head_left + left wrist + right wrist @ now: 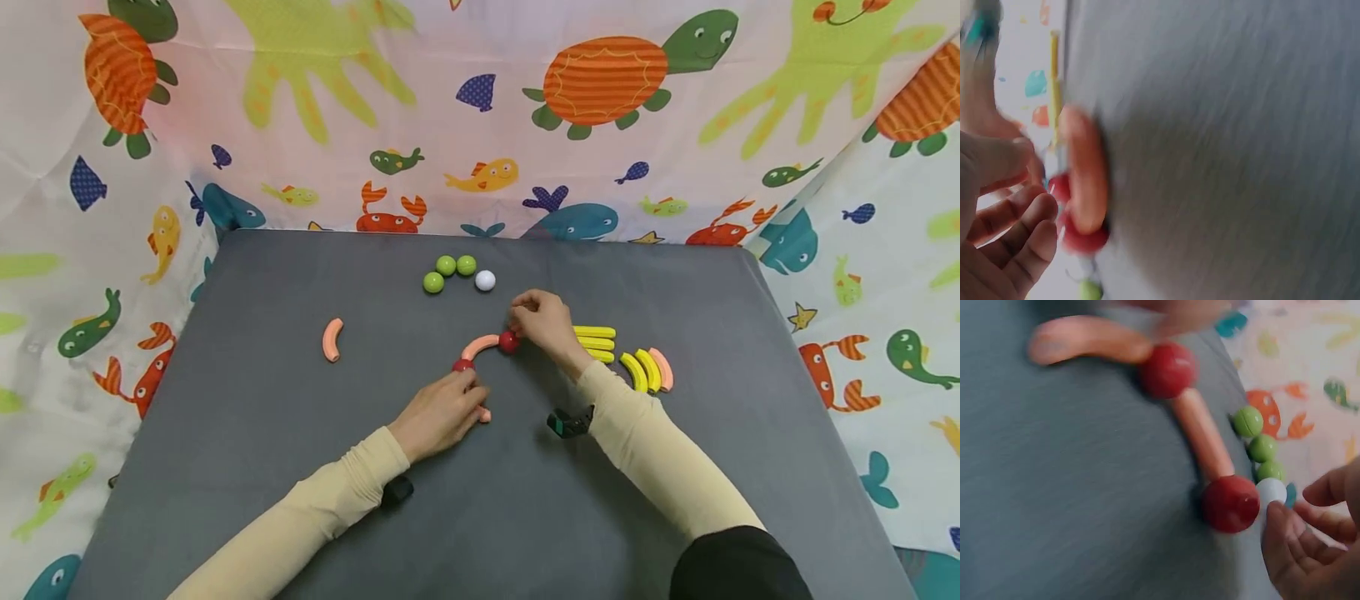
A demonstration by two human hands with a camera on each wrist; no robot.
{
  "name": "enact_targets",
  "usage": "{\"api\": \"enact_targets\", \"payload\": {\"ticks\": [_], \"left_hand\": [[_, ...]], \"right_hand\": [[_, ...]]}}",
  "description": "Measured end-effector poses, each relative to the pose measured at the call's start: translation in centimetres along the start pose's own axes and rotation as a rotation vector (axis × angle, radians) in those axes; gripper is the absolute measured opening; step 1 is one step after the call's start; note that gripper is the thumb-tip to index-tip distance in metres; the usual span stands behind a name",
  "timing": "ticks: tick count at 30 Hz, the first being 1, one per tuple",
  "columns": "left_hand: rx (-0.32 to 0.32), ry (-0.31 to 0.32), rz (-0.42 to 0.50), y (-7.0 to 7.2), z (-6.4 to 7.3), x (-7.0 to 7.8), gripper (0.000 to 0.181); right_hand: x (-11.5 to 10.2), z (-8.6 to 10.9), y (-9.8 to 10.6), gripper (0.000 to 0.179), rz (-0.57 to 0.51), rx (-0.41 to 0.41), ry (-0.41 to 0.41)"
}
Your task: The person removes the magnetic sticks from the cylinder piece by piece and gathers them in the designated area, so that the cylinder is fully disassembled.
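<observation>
A short chain of two red balls and two pink curved sticks lies mid-table. In the right wrist view, one red ball point(1169, 369) joins the curved pink stick point(1082, 339) to the other pink stick point(1204, 434), whose far end meets the second red ball point(1232, 503). My left hand point(441, 412) hovers over the near part of the chain, partly covering it in the head view, fingers loosely bent and holding nothing. Beside the farther red ball point(508, 342) is my right hand point(546, 327), its fingers loosely bent with nothing between them.
Several green balls point(446, 266) and a white ball point(485, 281) sit at the back. Straight yellow sticks point(596, 343), curved yellow sticks point(641, 371) and a pink curved stick point(662, 369) lie right of my right hand. Another pink curved stick point(332, 340) lies left on the grey table point(247, 400).
</observation>
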State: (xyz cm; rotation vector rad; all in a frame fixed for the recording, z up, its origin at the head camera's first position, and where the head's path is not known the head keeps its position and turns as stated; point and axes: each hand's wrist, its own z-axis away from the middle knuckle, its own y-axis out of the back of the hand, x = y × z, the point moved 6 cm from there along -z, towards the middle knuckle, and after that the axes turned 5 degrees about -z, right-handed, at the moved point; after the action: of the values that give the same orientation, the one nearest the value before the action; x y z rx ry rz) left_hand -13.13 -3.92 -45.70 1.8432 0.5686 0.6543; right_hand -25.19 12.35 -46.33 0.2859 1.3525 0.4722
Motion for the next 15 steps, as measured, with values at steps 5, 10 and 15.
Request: {"api": "enact_targets", "payload": {"ticks": [5,10,15], "left_hand": [[-0.002,0.054,-0.002,2.0,-1.5,-3.2,0.014],[-0.14,-0.005,-0.008,0.7,-2.1,-4.8,0.027],[-0.172,-0.025,0.054,-1.0,-1.9,-4.2,0.03]], "right_hand": [[-1.4,5.1,1.9,0.021,0.276,0.126,0.366],[-0.8,9.0,-1.7,0.013,0.465,-0.033,0.573],[-0.1,11.8,-5.7,0.022,0.637,-0.15,0.702]]}}
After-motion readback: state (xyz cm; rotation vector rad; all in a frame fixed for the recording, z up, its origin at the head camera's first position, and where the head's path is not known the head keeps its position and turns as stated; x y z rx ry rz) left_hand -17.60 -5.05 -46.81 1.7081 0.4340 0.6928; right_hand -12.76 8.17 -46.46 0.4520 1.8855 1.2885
